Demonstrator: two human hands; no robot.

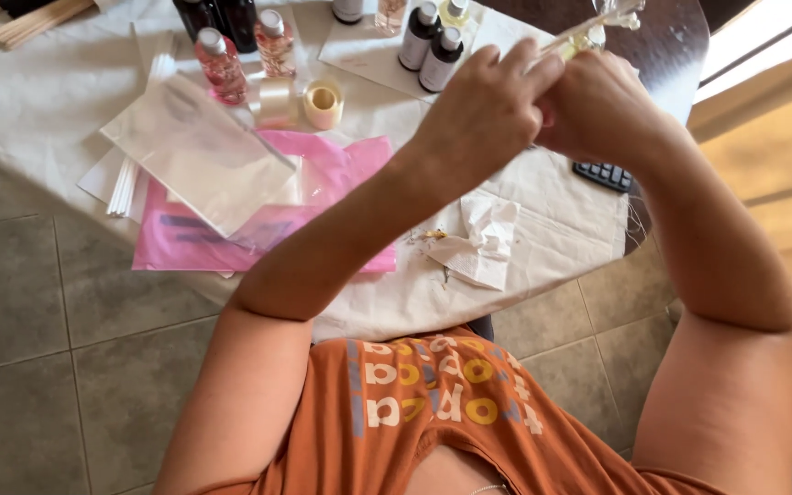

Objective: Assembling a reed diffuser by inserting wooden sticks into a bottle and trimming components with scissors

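Both my hands are raised together over the round table [680, 55]. My left hand [483, 105] pinches something small at its fingertips, pressed against my right hand [598, 105]. My right hand is closed around a small clear bottle with yellowish liquid [587, 38], wrapped in clear film with a twisted top. Only the bottle's top shows above my fingers. A crumpled white tissue [483, 240] lies on the cloth below my hands.
Clear and pink plastic bags [222, 174] lie at the left on a white cloth. Two tape rolls [309, 103], pink bottles [222, 64] and dark bottles [431, 46] stand at the back. Wooden sticks [38, 20] lie far left; a black keypad [605, 174] sits right.
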